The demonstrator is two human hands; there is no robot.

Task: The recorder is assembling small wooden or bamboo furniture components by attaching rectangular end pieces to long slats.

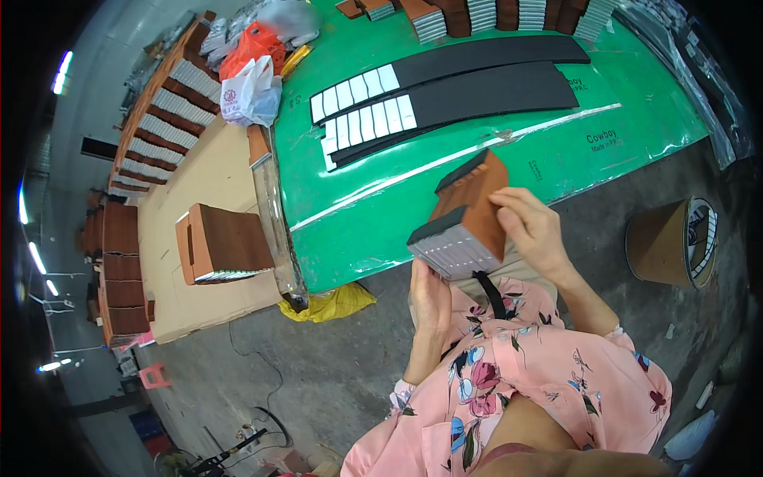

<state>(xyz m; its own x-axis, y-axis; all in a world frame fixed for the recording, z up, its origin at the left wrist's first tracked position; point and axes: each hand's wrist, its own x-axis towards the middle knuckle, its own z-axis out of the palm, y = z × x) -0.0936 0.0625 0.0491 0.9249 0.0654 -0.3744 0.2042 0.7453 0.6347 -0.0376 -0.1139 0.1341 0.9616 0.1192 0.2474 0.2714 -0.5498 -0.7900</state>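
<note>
Over the near edge of the green table I hold a brown wood-grain block-like piece [474, 202], tilted, with black strips along two edges and a ribbed silvery-white side. My left hand [431, 300] grips it from below at the white side, its fingertips partly hidden. My right hand [531, 232] is closed on its right end, with thumb and fingers against the orange-brown face. Beyond it on the table lie long black strips [493, 94] with white backing patches at their left ends, overlapping one another.
The green-covered table [350, 215] has several brown and white stacked pieces [469, 17] along its far side. To the left, a similar brown piece [230, 242] rests on a cardboard-topped surface [191, 314]. Plastic bags [253, 87] sit at the table's corner. A round bin [660, 242] stands on the right.
</note>
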